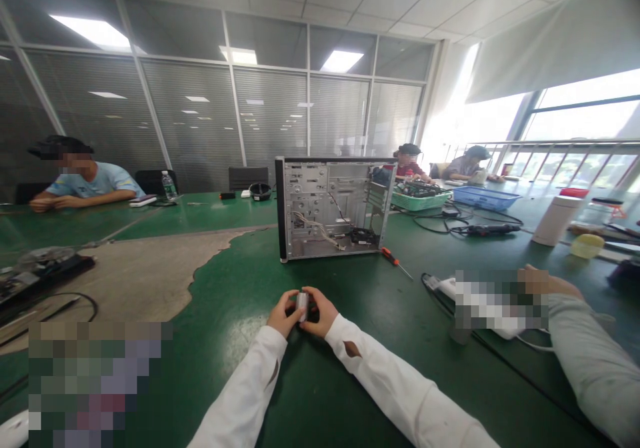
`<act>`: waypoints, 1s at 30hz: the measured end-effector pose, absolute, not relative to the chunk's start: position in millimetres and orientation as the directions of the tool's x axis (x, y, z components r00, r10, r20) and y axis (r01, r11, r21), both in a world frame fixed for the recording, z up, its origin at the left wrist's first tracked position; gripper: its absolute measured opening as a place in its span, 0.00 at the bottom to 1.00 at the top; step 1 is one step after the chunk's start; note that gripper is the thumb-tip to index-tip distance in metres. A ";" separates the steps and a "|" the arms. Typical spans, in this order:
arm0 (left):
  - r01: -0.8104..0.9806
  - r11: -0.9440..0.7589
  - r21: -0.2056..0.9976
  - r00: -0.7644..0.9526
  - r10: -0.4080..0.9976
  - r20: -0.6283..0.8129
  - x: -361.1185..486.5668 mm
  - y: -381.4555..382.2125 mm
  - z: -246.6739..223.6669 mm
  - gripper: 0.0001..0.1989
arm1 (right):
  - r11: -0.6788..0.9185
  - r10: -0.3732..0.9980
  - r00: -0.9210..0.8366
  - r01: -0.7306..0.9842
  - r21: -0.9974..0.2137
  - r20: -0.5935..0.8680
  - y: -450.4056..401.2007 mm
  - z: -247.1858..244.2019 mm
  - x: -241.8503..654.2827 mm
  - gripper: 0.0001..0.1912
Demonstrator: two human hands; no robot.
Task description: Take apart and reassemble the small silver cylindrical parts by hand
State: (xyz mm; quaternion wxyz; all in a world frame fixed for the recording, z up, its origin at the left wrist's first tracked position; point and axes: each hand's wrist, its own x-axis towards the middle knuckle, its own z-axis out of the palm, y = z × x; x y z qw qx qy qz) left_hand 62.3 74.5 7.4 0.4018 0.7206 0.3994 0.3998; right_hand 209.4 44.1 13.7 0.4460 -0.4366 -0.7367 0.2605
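Both my hands meet over the green table, holding a small silvery-grey block (303,303) upright between them. My left hand (284,313) pinches it from the left with thumb and fingers. On the other side, my right hand (321,312) curls its fingers and thumb against it. What exactly the piece is, I cannot make out. Just beyond stands an open computer case (340,209), its inside facing me, with loose cables (320,230) and a black fan (363,235) at the bottom. A screwdriver (397,263) with an orange and black handle lies by the case's lower right corner.
At right, another person's sleeved arm (583,341) reaches toward a white power strip (480,301). Green (420,199) and blue baskets (485,198) and a white bottle (556,220) stand behind. A torn brown patch (145,268) and dark parts (47,271) are at left. Others sit across.
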 end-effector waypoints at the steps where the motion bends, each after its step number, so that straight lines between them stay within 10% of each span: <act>1: 0.250 -0.352 0.902 0.359 0.899 0.251 62.5 74.0 7.8 0.20 | 0.481 0.877 -0.219 0.409 -0.775 0.428 44.4 13.4 209.7 0.37; 15: 0.261 -0.286 0.922 0.296 0.933 0.206 62.8 74.9 13.0 0.16 | 0.333 0.943 -0.107 0.343 -0.878 0.316 52.5 7.7 211.5 0.31; 20: 0.189 -0.301 0.935 0.249 0.936 0.250 60.8 78.0 14.6 0.14 | 0.098 0.995 -0.012 -0.136 -0.986 0.101 62.4 2.8 208.9 0.26; 30: 0.404 -0.458 0.792 0.270 0.887 0.376 70.0 71.8 7.5 0.17 | -0.375 0.924 -0.314 -0.624 -0.686 -0.219 57.7 15.0 209.3 0.16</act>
